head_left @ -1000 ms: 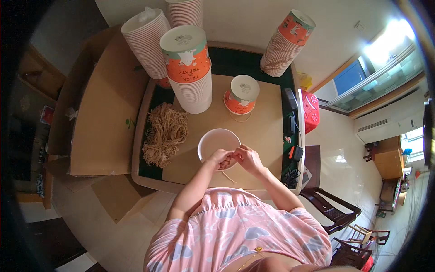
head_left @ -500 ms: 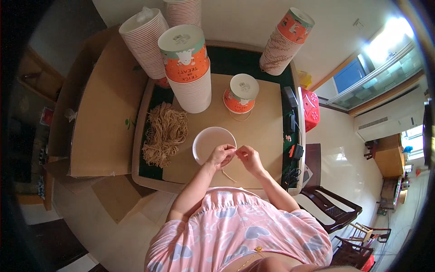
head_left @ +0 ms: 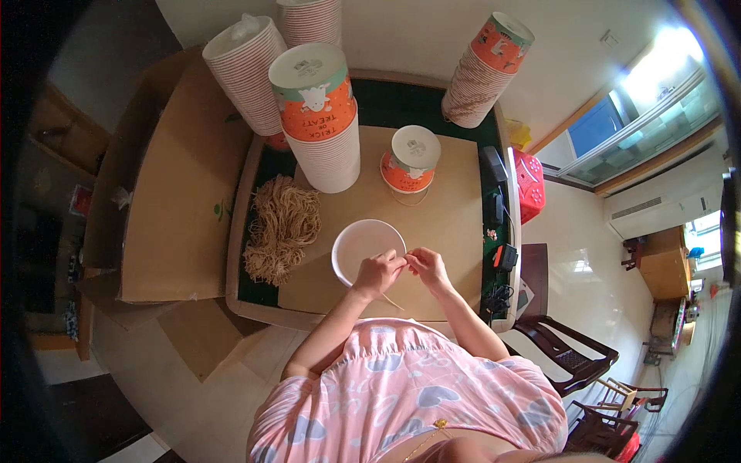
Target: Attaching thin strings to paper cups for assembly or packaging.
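Both hands pinch one thin cord: left hand (head_left: 378,272) and right hand (head_left: 427,265) closed on it, fingertips together over the bowl's (head_left: 356,245) near rim, keeping it taut.

Tall stack of orange-and-white paper cups (head_left: 320,116) stood upside down at the back-left of the tan table top (head_left: 448,201), with a short stack of the same cups (head_left: 411,158) just to its right. Loose heap of tan fibre strings (head_left: 282,228) lay at the table's left edge. Three more cup stacks leaned behind: two white ribbed ones (head_left: 247,73) (head_left: 310,19) at the left, one orange-topped (head_left: 486,69) at the right. Flattened cardboard box (head_left: 181,193) sat left of the table. Red plastic stool (head_left: 529,185) beside the right edge, dark wooden chairs (head_left: 571,355) on the tiled floor (head_left: 602,285) further right.
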The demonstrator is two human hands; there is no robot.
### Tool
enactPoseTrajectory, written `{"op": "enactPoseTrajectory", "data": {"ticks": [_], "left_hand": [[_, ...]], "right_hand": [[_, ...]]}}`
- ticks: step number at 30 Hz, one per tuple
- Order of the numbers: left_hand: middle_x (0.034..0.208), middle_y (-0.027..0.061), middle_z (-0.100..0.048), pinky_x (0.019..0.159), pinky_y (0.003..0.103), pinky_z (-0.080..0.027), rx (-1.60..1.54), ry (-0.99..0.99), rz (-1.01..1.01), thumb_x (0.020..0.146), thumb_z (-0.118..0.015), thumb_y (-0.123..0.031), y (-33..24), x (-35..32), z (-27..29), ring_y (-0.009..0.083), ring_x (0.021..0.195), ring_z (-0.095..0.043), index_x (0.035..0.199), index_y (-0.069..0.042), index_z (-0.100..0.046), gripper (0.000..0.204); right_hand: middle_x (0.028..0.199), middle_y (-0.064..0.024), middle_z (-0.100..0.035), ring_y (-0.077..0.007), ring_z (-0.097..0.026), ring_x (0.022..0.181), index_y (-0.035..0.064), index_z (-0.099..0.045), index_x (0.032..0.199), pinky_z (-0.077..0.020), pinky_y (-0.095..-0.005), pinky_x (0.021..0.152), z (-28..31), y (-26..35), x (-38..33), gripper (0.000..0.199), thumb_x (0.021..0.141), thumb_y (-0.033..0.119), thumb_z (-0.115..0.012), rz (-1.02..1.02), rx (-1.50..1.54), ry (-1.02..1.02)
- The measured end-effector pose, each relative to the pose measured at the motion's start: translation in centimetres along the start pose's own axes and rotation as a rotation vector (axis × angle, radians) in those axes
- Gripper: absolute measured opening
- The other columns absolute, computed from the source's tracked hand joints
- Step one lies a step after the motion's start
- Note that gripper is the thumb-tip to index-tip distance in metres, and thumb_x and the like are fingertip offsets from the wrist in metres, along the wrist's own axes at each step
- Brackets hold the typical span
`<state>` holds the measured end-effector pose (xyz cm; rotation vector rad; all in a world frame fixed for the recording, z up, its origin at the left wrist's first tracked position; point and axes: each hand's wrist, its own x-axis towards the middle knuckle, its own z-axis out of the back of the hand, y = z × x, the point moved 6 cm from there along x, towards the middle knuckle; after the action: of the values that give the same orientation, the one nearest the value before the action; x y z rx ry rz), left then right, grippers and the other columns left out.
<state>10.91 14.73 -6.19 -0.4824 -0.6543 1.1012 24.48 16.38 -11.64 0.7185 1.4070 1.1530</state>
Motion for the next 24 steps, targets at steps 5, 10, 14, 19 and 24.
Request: {"op": "enactPoseTrajectory", "data": {"ticks": [5,10,14,19,24], "left_hand": [[0.075,0.0081,-0.058,0.056,0.036,-0.048,-0.164,-0.056,0.069,0.076,-0.063,-0.011,0.8,-0.2,-0.2,0.0277,0.066,-0.061,0.081,-0.008,-0.062,0.005],[0.075,0.009,-0.059,0.057,0.03,-0.047,-0.372,-0.084,0.217,0.077,-0.063,-0.007,1.8,-0.3,-0.7,0.0201,0.064,-0.06,0.081,-0.003,-0.062,0.006],[0.074,0.0065,-0.06,0.056,0.027,-0.046,-0.457,-0.077,0.271,0.077,-0.062,-0.005,2.6,-0.4,-1.1,0.0143,0.062,-0.057,0.08,-0.002,-0.062,0.004],[0.072,0.004,-0.061,0.055,0.026,-0.045,-0.469,-0.134,0.286,0.076,-0.063,-0.005,3.3,-0.1,-1.1,0.012,0.06,-0.055,0.079,-0.003,-0.062,0.003],[0.071,0.0054,-0.062,0.056,0.027,-0.047,-0.476,-0.171,0.339,0.076,-0.064,-0.006,3.4,0.0,-1.0,0.0148,0.061,-0.059,0.077,-0.003,-0.061,0.004]], "right_hand": [[0.076,-0.001,-0.061,-0.0077,-0.054,0.067,0.002,-0.061,0.092,-0.045,-0.0215,0.061,0.1,0.4,0.0,0.015,0.087,0.016,-0.058,0.051,-0.068,0.073],[0.08,-0.0013,-0.062,-0.0086,-0.055,0.072,0.002,-0.062,0.094,-0.0458,-0.0225,0.064,0.0,1.2,-0.2,0.014,0.085,0.012,-0.059,0.235,-0.029,0.153],[0.081,-0.002,-0.062,-0.0095,-0.056,0.072,0.0018,-0.061,0.095,-0.0456,-0.0224,0.064,0.1,0.6,0.1,0.012,0.085,0.008,-0.059,0.171,-0.079,0.109],[0.082,-0.0052,-0.064,-0.0112,-0.059,0.071,0.0013,-0.061,0.094,-0.0473,-0.0242,0.061,0.0,0.0,0.4,0.011,0.085,0.008,-0.059,0.113,-0.006,0.084],[0.074,-0.0003,-0.06,-0.0075,-0.054,0.065,0.0025,-0.061,0.091,-0.0437,-0.0217,0.058,-0.3,-0.2,0.3,0.013,0.087,0.015,-0.058,0.023,-0.019,0.08]]}}
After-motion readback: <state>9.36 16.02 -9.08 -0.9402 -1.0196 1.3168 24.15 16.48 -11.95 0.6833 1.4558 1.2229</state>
